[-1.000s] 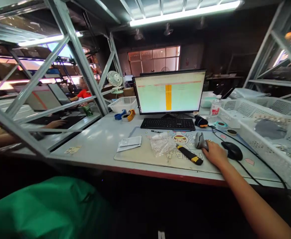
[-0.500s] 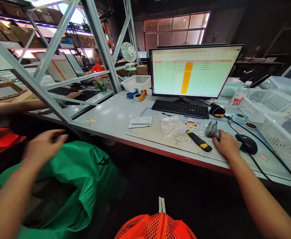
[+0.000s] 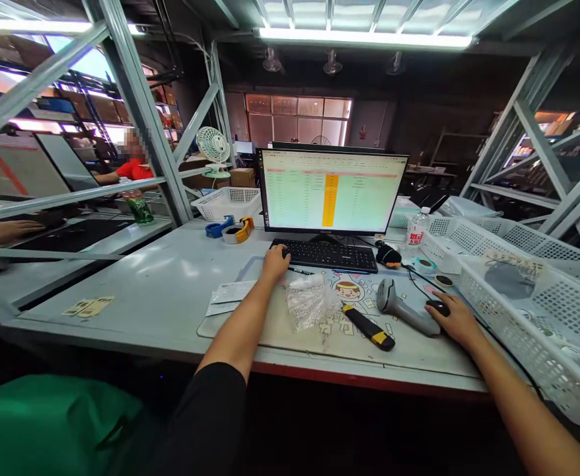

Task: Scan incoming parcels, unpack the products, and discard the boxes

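Note:
My left hand [image 3: 275, 262] rests at the left end of the black keyboard [image 3: 329, 254], its fingers over the keys and holding nothing that I can see. On the right, my right hand [image 3: 457, 318] is closed over the black computer mouse [image 3: 438, 307]. Just left of that hand a grey barcode scanner [image 3: 409, 313] lies on the printed desk mat. A black and yellow utility knife [image 3: 369, 328] and a crumpled piece of clear bubble wrap [image 3: 306, 303] lie between my arms. White paper packets [image 3: 228, 297] are partly covered by my left forearm. The monitor [image 3: 294, 198] shows a table with an orange column.
White plastic baskets [image 3: 512, 330] line the right side, near a water bottle [image 3: 417, 229]. Tape dispensers [image 3: 238, 231] and a small fan [image 3: 213, 145] stand left of the monitor. Metal frame bars border the left side. A green bag [image 3: 47, 423] is below the desk.
My left hand has moved from above the green bag to the keyboard. My right hand has let go of the barcode scanner and taken the mouse. The view has turned right and upward.

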Demonstrator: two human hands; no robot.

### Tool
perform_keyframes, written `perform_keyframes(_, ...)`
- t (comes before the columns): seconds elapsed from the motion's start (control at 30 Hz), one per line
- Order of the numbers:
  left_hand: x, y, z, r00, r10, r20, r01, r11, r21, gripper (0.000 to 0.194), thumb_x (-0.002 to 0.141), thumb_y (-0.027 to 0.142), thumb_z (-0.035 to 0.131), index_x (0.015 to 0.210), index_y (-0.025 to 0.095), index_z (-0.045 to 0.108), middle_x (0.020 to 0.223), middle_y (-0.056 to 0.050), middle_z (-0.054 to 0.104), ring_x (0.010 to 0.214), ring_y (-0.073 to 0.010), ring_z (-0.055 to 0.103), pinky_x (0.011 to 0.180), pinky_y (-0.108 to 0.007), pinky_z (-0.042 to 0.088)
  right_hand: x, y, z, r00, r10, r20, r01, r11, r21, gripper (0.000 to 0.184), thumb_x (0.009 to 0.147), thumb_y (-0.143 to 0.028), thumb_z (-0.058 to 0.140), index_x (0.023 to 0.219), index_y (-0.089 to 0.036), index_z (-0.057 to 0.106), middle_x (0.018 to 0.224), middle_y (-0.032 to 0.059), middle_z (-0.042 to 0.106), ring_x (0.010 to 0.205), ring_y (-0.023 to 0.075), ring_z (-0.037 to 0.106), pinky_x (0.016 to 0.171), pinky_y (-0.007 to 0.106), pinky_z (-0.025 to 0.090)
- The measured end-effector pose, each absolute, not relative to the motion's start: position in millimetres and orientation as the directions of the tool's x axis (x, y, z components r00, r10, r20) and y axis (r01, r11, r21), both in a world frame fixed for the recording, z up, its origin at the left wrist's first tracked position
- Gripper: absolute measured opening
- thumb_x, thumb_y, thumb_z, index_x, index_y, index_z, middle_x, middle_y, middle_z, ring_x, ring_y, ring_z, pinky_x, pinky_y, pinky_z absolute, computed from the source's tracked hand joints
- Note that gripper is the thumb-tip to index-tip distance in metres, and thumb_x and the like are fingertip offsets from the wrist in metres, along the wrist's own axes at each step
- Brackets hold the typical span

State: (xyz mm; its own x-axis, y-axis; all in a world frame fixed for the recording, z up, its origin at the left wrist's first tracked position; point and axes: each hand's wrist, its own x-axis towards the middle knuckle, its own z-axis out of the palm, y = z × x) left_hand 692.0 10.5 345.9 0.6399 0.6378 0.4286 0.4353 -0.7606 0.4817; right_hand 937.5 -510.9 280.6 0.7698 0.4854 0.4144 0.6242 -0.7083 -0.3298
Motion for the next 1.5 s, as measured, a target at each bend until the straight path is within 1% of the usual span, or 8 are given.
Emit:
perform_keyframes(0.13,723.3,22.5,330.9,0.572,0.7,0.428,0.512,-0.712,0.48,0.043,0.097,0.028,0.059,0.137,0.015,0.067,0.147,-0.023,0.064,0.138,-0.0401,0.058,0.118,-0.056,0.047,948.5,-515.2,269.1,0.761,0.482,0.434,0.64,-0.667,-0.382,0.066,0.089,-0.059,0.061,0.141,-0.021,0.07,0.142,0.0152,0.069,0.13,0.0359,0.067,0.114,0.052,0.052)
perform_keyframes(0.33,737.2,32.1,304.8,0.577,0.68,0.453,0.514,-0.733,0.445,0.046,0.103,0.037,0.053,0.143,0.018,0.064,0.162,-0.019,0.053,0.154,-0.0409,0.04,0.129,-0.06,0.031,947.0,-528.6,274.7,0.76,0.407,0.507,0.616,-0.702,-0.358,0.061,0.091,-0.061,0.057,0.135,-0.021,0.072,0.138,0.0153,0.072,0.128,0.0366,0.068,0.114,0.053,0.052)
perform_keyframes(0.47,738.8,38.3,293.0,0.6,0.662,0.45,0.516,-0.749,0.415,0.052,0.106,0.046,0.047,0.145,0.016,0.064,0.164,-0.02,0.053,0.156,-0.0434,0.038,0.13,-0.063,0.029,940.5,-537.5,270.3,0.773,0.384,0.506,0.589,-0.731,-0.345,0.057,0.094,-0.061,0.053,0.129,-0.02,0.072,0.135,0.0164,0.073,0.125,0.0368,0.069,0.112,0.053,0.053)
perform_keyframes(0.63,741.4,41.5,285.1,0.635,0.629,0.449,0.498,-0.777,0.384,0.055,0.106,0.051,0.045,0.145,0.017,0.065,0.166,-0.019,0.051,0.158,-0.0432,0.038,0.132,-0.061,0.026,932.0,-543.8,259.7,0.768,0.366,0.525,0.584,-0.736,-0.341,0.056,0.094,-0.058,0.055,0.131,-0.018,0.069,0.136,0.018,0.072,0.128,0.0366,0.068,0.115,0.053,0.051)
perform_keyframes(0.83,740.8,42.8,282.0,0.644,0.623,0.443,0.477,-0.78,0.404,0.057,0.105,0.052,0.046,0.146,0.016,0.064,0.166,-0.019,0.051,0.159,-0.0425,0.037,0.134,-0.061,0.023,927.3,-546.6,261.3,0.745,0.394,0.539,0.598,-0.752,-0.277,0.055,0.098,-0.054,0.05,0.133,-0.017,0.07,0.136,0.0179,0.071,0.128,0.0359,0.066,0.116,0.052,0.049)
perform_keyframes(1.0,734.2,39.3,286.5,0.655,0.637,0.407,0.492,-0.768,0.41,0.06,0.105,0.052,0.049,0.15,0.014,0.062,0.168,-0.02,0.049,0.161,-0.043,0.035,0.135,-0.06,0.022,933.3,-549.7,254.2,0.727,0.403,0.555,0.605,-0.759,-0.242,0.054,0.099,-0.057,0.048,0.131,-0.021,0.073,0.139,0.0156,0.07,0.127,0.0368,0.067,0.114,0.054,0.051)
perform_keyframes(1.2,726.7,34.1,292.6,0.664,0.64,0.387,0.521,-0.767,0.375,0.063,0.104,0.053,0.051,0.152,0.013,0.062,0.17,-0.021,0.046,0.16,-0.0443,0.036,0.134,-0.058,0.025,944.3,-552.9,243.8,0.727,0.394,0.563,0.603,-0.758,-0.248,0.056,0.097,-0.06,0.047,0.128,-0.022,0.074,0.136,0.0142,0.071,0.122,0.0368,0.069,0.111,0.054,0.053)
perform_keyframes(1.5,723.4,31.0,294.6,0.679,0.644,0.351,0.547,-0.764,0.343,0.064,0.106,0.058,0.049,0.156,0.02,0.058,0.173,-0.015,0.044,0.161,-0.0421,0.034,0.134,-0.057,0.027,951.3,-555.7,235.0,0.744,0.362,0.561,0.565,-0.789,-0.24,0.057,0.097,-0.062,0.047,0.129,-0.024,0.074,0.14,0.0128,0.07,0.121,0.0372,0.069,0.103,0.054,0.056)
